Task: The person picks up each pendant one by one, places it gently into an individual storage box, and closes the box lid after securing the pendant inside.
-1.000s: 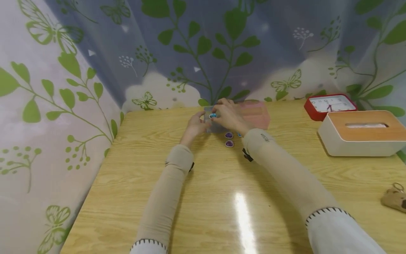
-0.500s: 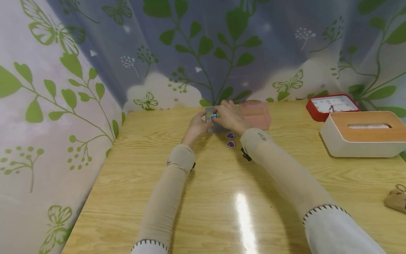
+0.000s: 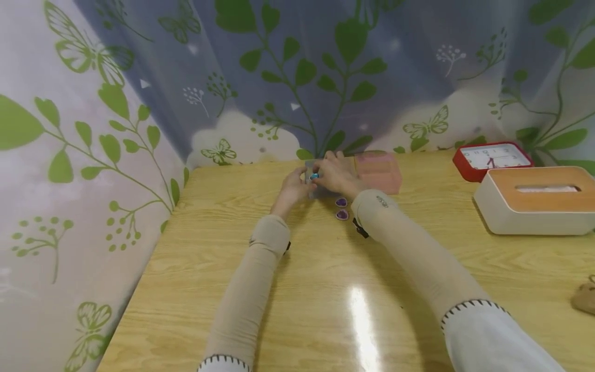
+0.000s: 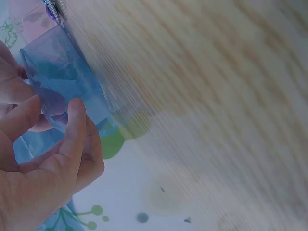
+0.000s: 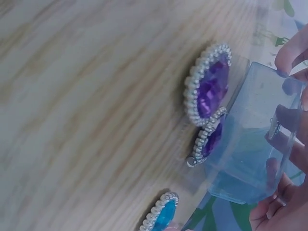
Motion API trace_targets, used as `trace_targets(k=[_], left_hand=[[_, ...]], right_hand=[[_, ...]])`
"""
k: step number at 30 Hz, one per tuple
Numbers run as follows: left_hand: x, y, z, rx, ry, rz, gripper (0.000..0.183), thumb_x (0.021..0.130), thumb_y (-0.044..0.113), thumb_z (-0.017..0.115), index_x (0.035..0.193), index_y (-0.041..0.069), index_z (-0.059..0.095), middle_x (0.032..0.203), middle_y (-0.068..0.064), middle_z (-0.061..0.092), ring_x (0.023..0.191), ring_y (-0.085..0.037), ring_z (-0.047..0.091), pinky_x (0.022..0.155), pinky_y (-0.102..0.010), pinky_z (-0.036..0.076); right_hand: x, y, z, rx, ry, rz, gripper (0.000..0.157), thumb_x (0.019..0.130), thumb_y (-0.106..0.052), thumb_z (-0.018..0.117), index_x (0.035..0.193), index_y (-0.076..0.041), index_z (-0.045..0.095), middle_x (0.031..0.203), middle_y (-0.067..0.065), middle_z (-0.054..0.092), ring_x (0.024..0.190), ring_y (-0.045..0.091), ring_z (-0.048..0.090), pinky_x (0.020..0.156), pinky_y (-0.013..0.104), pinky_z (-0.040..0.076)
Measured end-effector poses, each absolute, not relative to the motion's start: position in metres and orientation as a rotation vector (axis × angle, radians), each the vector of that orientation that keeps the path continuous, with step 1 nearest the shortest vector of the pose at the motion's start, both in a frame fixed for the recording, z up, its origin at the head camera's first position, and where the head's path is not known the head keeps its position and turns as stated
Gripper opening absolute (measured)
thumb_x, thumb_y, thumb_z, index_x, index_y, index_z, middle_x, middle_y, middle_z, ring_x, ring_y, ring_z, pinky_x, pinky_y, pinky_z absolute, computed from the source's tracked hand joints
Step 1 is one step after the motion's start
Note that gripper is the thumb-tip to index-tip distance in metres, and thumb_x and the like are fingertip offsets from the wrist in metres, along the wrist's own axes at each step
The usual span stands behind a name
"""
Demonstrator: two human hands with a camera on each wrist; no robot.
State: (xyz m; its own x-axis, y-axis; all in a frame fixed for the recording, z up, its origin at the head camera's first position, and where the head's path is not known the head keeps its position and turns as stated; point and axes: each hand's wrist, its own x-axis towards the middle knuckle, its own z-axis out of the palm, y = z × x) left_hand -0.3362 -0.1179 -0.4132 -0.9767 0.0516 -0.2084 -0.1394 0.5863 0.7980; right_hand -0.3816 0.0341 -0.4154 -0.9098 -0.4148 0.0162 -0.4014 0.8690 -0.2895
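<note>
Over the clear bluish plastic box point(image 3: 321, 192), my right hand point(image 3: 335, 173) pinches a small bright-blue gem piece point(image 3: 314, 176) between thumb and finger. My left hand point(image 3: 295, 188) grips the box at its left side; in the left wrist view its thumb and fingers lie along the box wall point(image 4: 62, 62). Two purple gem pieces with pearly bead rims lie in front of the box: the nearer purple piece point(image 5: 209, 89) and the farther purple piece point(image 5: 211, 139). A second blue gem piece point(image 5: 163, 215) lies beside them, hidden under the right sleeve in the head view.
A clear pink box point(image 3: 383, 175) stands right of the bluish one. Farther right are a red clock point(image 3: 492, 157) and a white tissue box with a wooden lid point(image 3: 534, 206). A brown plush keyring point(image 3: 584, 298) sits at the right edge. A patterned curtain point(image 3: 260, 129) hangs behind the table.
The head view has shifted slightly. The blue gem piece in my right fingers shows a little smaller and more turned. The second blue piece on the table has become hidden behind my right wrist.
</note>
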Motion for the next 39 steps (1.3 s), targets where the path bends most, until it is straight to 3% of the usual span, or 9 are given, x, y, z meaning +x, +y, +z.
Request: trace_targets(k=[10, 15, 19, 21, 25, 29, 32, 36, 39], left_hand=[[-0.333, -0.11, -0.415, -0.068, 2.576, 1.357, 0.071, 0.104, 0.012, 0.066, 0.165, 0.008, 0.03, 0.125, -0.017, 0.064, 0.095, -0.019, 0.061, 0.087, -0.031, 0.056], [-0.332, -0.111, -0.416, -0.064, 2.585, 1.359, 0.072, 0.103, 0.01, 0.066, 0.166, 0.008, 0.029, 0.131, -0.021, 0.064, 0.098, -0.025, 0.063, 0.097, -0.04, 0.059], [-0.33, -0.111, -0.415, -0.068, 2.577, 1.368, 0.072, 0.104, 0.012, 0.065, 0.166, 0.008, 0.028, 0.144, -0.021, 0.058, 0.121, -0.031, 0.062, 0.111, -0.046, 0.054], [-0.329, -0.111, -0.416, -0.074, 2.583, 1.367, 0.072, 0.104, 0.013, 0.065, 0.166, 0.009, 0.029, 0.136, -0.019, 0.061, 0.116, -0.029, 0.062, 0.107, -0.042, 0.055], [-0.329, -0.114, -0.416, -0.087, 2.592, 1.385, 0.071, 0.104, 0.012, 0.065, 0.166, 0.01, 0.03, 0.109, -0.008, 0.058, 0.093, -0.02, 0.059, 0.085, -0.031, 0.054], [-0.33, -0.117, -0.417, -0.075, 2.59, 1.409, 0.071, 0.104, 0.012, 0.065, 0.166, 0.009, 0.03, 0.092, -0.002, 0.054, 0.08, -0.017, 0.056, 0.071, -0.026, 0.049], [-0.33, -0.117, -0.418, -0.059, 2.595, 1.424, 0.07, 0.103, 0.01, 0.065, 0.165, 0.008, 0.031, 0.079, 0.002, 0.047, 0.065, -0.011, 0.048, 0.06, -0.022, 0.044], [-0.329, -0.116, -0.415, -0.046, 2.607, 1.41, 0.07, 0.104, 0.011, 0.064, 0.165, 0.007, 0.031, 0.087, -0.001, 0.05, 0.065, -0.008, 0.045, 0.061, -0.022, 0.044], [-0.327, -0.114, -0.413, -0.05, 2.603, 1.391, 0.07, 0.105, 0.012, 0.064, 0.166, 0.007, 0.029, 0.109, -0.012, 0.058, 0.076, -0.011, 0.05, 0.075, -0.027, 0.052]], right_hand=[[-0.377, 0.046, -0.413, -0.66, 2.971, -0.529, 0.04, 0.103, -0.038, 0.068, 0.138, -0.018, 0.067, 0.134, 0.012, 0.055, 0.12, 0.033, 0.046, 0.1, 0.051, 0.05], [-0.374, 0.056, -0.402, -0.666, 2.92, -0.708, 0.037, 0.104, -0.034, 0.065, 0.135, -0.013, 0.069, 0.126, 0.012, 0.058, 0.116, 0.032, 0.049, 0.097, 0.051, 0.05], [-0.366, 0.067, -0.392, -0.671, 2.888, -0.861, 0.035, 0.104, -0.028, 0.066, 0.133, -0.009, 0.069, 0.116, 0.014, 0.059, 0.109, 0.032, 0.054, 0.092, 0.048, 0.05], [-0.36, 0.073, -0.388, -0.657, 2.894, -0.892, 0.034, 0.104, -0.027, 0.066, 0.133, -0.009, 0.069, 0.116, 0.013, 0.06, 0.108, 0.031, 0.057, 0.091, 0.046, 0.052], [-0.346, 0.086, -0.383, -0.635, 2.929, -0.898, 0.033, 0.106, -0.027, 0.063, 0.134, -0.009, 0.067, 0.113, 0.011, 0.065, 0.097, 0.027, 0.062, 0.081, 0.041, 0.054], [-0.333, 0.1, -0.385, -0.698, 2.947, -0.913, 0.033, 0.106, -0.021, 0.062, 0.135, -0.005, 0.065, 0.087, 0.01, 0.066, 0.065, 0.018, 0.055, 0.059, 0.031, 0.045], [-0.323, 0.11, -0.391, -0.771, 2.959, -0.874, 0.031, 0.104, -0.017, 0.064, 0.131, -0.001, 0.067, 0.073, 0.007, 0.063, 0.054, 0.013, 0.049, 0.05, 0.025, 0.039], [-0.315, 0.121, -0.399, -0.784, 2.975, -0.741, 0.032, 0.101, -0.017, 0.069, 0.129, -0.001, 0.068, 0.068, 0.003, 0.063, 0.051, 0.01, 0.049, 0.047, 0.023, 0.037], [-0.313, 0.128, -0.406, -0.766, 2.989, -0.66, 0.036, 0.099, -0.017, 0.072, 0.13, 0.0, 0.068, 0.066, 0.003, 0.063, 0.051, 0.009, 0.046, 0.048, 0.023, 0.037]])
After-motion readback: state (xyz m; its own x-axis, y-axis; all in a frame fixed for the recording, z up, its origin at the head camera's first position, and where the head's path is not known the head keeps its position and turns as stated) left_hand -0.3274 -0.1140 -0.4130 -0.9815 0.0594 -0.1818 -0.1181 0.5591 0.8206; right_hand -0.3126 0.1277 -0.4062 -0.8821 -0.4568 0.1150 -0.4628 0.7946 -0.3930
